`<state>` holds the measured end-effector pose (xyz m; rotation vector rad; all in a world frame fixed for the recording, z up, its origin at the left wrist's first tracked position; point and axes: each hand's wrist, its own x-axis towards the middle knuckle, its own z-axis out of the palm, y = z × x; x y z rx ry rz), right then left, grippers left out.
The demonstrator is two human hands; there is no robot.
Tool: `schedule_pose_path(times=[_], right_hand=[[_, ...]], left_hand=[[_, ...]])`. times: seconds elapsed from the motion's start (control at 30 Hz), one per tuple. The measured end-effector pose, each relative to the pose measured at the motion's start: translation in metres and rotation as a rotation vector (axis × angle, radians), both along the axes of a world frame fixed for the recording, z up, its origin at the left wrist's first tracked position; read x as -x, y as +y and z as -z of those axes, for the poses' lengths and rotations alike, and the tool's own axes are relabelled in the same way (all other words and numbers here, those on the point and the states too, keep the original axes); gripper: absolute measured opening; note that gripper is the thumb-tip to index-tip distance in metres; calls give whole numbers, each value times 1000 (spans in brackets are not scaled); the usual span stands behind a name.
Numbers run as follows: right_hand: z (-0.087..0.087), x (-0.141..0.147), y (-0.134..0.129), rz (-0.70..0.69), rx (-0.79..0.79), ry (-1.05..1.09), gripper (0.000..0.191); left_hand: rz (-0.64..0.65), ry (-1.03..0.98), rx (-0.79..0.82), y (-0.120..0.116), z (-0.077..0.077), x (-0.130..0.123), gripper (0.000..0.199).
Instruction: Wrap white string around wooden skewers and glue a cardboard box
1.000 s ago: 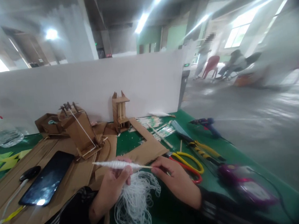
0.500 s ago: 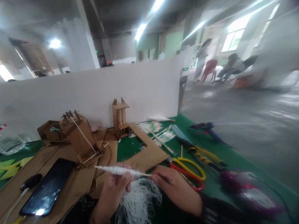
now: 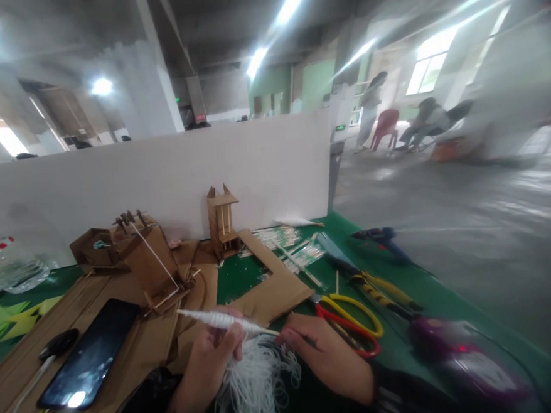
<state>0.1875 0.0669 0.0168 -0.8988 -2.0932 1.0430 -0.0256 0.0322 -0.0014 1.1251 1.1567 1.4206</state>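
A thin wooden stick wound with white string [image 3: 220, 320] lies slantwise between my hands, thick in the middle and tapering at both ends. My left hand [image 3: 214, 352] is closed around the wound part, thumb on top. The bare right end of the stick is pinched between the thumb and fingers of my right hand [image 3: 324, 349]. Below them hangs a loose tangle of white string [image 3: 253, 390], partly behind my left hand. Red and yellow handled scissors [image 3: 354, 317] lie just beyond my right hand.
Cardboard sheets [image 3: 121, 362] carry a black phone [image 3: 90, 351] on the left. Cardboard models [image 3: 149, 256] stand before a white partition [image 3: 253, 164]. Packs of sticks [image 3: 302, 255], a utility knife [image 3: 375, 287] and a glue gun [image 3: 376, 234] lie on the green tabletop [image 3: 442, 289]. People are in the background.
Both hands keep their hold on the wound stick and have hardly moved. The whole view has shifted slightly, with the table items a little lower in the picture.
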Motion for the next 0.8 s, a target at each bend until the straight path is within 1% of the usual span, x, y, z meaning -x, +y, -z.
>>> schedule_pose_path(times=[0.2, 0.27, 0.33, 0.4, 0.57, 0.63, 0.73, 0.8], right_hand=[[1, 2, 0, 166, 32, 18, 24], [0, 2, -1, 137, 37, 25, 24], [0, 2, -1, 86, 35, 24, 28], [1, 2, 0, 68, 41, 15, 31], [5, 2, 1, 187, 52, -6, 27], [4, 2, 1, 207, 54, -18, 26], [1, 2, 1, 147, 47, -13, 27], [-1, 2, 0, 104, 42, -23, 31]], left_hand=[[41, 26, 25, 1, -1, 2, 38], [17, 24, 23, 1, -2, 1, 39], [-11, 25, 21, 1, -2, 0, 40], [-25, 31, 22, 0, -3, -2, 40], [-26, 9, 7, 1, -4, -2, 43], [-26, 4, 7, 1, -4, 0, 44], [12, 14, 22, 2, -3, 2, 44], [11, 10, 17, 2, -3, 3, 43]])
